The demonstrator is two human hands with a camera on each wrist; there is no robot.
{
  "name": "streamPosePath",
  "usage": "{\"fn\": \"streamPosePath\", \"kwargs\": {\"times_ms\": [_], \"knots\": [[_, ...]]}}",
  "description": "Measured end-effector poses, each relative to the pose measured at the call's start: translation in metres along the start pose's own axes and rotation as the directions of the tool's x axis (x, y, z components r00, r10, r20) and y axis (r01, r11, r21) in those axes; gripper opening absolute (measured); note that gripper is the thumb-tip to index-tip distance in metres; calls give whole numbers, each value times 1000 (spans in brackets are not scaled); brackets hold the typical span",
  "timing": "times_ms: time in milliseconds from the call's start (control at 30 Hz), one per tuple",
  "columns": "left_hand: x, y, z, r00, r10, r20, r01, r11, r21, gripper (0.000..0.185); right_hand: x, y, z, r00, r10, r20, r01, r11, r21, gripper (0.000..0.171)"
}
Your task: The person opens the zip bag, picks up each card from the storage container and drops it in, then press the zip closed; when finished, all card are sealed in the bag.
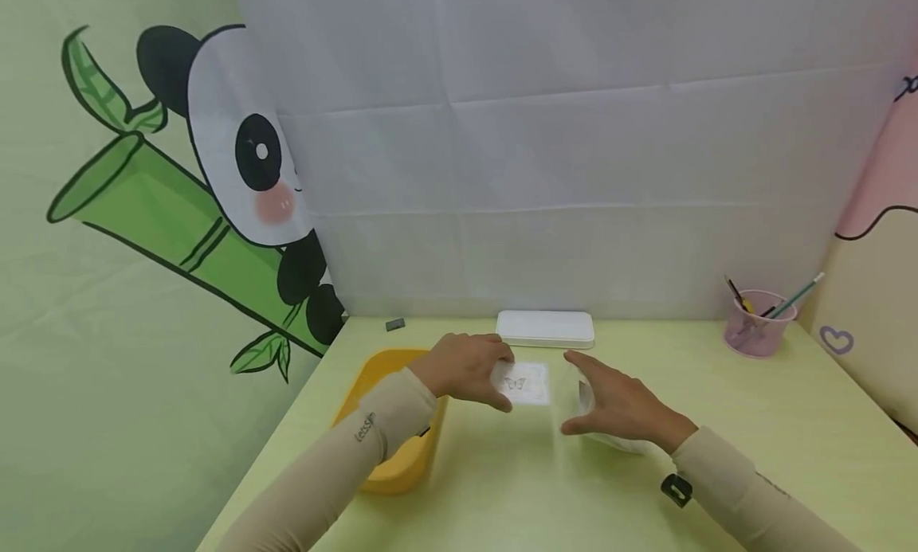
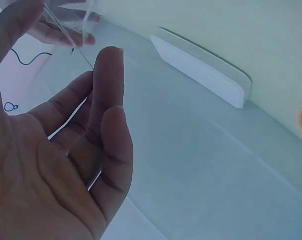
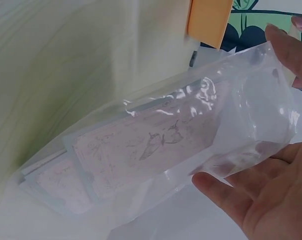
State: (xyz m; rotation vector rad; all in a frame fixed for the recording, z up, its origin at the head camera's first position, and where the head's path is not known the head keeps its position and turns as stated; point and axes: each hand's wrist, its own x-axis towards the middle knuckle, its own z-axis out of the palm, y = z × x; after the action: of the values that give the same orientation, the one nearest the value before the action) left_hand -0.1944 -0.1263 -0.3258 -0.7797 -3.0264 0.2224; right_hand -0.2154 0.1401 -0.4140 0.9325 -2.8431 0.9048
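Note:
A clear plastic bag (image 1: 527, 383) with printed cards inside hangs above the table between both hands. My left hand (image 1: 469, 369) holds its left edge, with fingertips (image 3: 285, 47) on the bag's upper corner. In the left wrist view the other fingers (image 2: 108, 80) stay loose and the film (image 2: 71, 22) runs past the thumb. My right hand (image 1: 617, 405) is spread beside the bag's right end. Its thumb (image 3: 215, 182) and flat palm (image 3: 275, 205) lie under the puffed end of the bag (image 3: 190, 135). The cards (image 3: 141, 150) carry a faint butterfly print.
A yellow tub (image 1: 387, 456) stands under my left forearm near the table's left edge. A flat white box (image 1: 545, 329) lies against the back curtain, also in the left wrist view (image 2: 200, 70). A pink pen cup (image 1: 756, 325) stands far right, and a small dark object (image 1: 394, 324) far left.

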Motion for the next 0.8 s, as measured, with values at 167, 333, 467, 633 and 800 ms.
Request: {"fn": "streamPosePath", "kwargs": {"times_ms": [167, 333, 467, 633, 800], "knots": [[11, 14, 0, 1000, 0, 20, -1, 999, 40, 65, 3, 2, -1, 1000, -4, 4, 4, 1000, -1, 117], [18, 21, 3, 999, -2, 33, 0, 997, 79, 63, 6, 5, -1, 1000, -10, 11, 10, 1000, -4, 117], [25, 25, 7, 999, -6, 39, 2, 994, 106, 62, 8, 6, -1, 1000, -17, 12, 17, 1000, -3, 116], [31, 29, 11, 999, -13, 44, 7, 991, 131, 60, 10, 7, -2, 1000, -19, 21, 18, 1000, 7, 115], [35, 29, 9, 999, -34, 28, 30, 990, 135, 60, 11, 9, -3, 999, -22, 29, 22, 1000, 12, 114]]}}
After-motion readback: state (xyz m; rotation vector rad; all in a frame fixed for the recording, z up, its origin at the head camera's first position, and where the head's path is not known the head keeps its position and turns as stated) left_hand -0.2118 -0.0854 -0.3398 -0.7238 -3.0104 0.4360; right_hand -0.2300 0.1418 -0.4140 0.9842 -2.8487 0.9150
